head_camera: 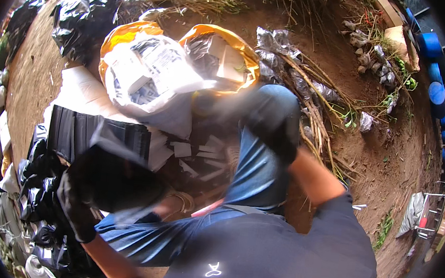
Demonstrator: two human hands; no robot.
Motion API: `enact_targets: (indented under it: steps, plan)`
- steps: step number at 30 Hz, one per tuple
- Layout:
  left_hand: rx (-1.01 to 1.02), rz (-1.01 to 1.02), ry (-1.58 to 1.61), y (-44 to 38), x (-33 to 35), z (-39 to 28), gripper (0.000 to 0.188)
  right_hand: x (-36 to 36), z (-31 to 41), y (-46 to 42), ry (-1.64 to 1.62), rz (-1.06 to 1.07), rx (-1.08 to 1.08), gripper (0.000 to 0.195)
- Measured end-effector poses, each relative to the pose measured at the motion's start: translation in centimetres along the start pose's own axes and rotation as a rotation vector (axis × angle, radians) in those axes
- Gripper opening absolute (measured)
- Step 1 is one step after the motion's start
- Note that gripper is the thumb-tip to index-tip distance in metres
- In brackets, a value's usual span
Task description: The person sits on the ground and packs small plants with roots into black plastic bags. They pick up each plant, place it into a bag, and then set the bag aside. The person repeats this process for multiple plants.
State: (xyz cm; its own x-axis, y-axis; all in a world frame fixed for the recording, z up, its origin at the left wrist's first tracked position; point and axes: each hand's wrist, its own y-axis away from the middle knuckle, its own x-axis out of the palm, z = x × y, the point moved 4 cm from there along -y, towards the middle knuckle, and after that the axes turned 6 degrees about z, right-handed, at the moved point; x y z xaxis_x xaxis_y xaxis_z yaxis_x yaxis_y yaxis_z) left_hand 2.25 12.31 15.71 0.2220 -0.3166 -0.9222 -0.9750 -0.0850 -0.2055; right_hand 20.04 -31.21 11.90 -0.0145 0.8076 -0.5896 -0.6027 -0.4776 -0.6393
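Note:
My left hand point(75, 205), in a black glove, grips a dark flat piece point(119, 179) with blurred pale edges, over my left thigh. What the piece is made of cannot be told. My right hand point(273, 125), also in a dark glove, is smeared by motion in front of my right knee point(278, 94); whether it holds anything is unclear. Beyond it stand two sacks with orange linings. The left sack point(157, 113) is full of white boxes and printed papers point(161, 62). In the right sack point(248, 69) lie cardboard pieces point(231, 64) and crumpled dark plastic.
A stack of black ribbed material point(100, 132) lies beside a white sack point(80, 90) on the left. Black plastic bags point(86, 20) sit farther back. Cut stalks point(318, 131) and silvery wrapped lumps point(273, 40) cover soil to the right. White scraps point(209, 153) lie between my legs.

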Motion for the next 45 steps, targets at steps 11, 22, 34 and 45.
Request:
enact_targets:
  steps: [11, 22, 34, 45]
  plan:
    - [-0.412, 0.274, 0.596, -1.7, 6.2, -3.7, 0.05, -13.5, -42.5, 39.6, 0.453, 0.687, 1.431, 0.121]
    - [-0.345, 0.328, 0.649, -1.9, 9.9, -6.1, 0.035, -18.0, -27.7, 29.8, 0.123, 0.087, 0.739, 0.055]
    - [-0.228, 0.155, 0.929, 0.6, 13.5, -6.7, 0.035, -19.3, 2.9, 16.8, -0.292, 0.997, 0.853, 0.049]
    - [-0.062, 0.264, 0.208, 4.3, 14.8, -8.9, 0.034, -11.6, 10.4, 19.1, -0.07, 1.092, 0.728, 0.054]
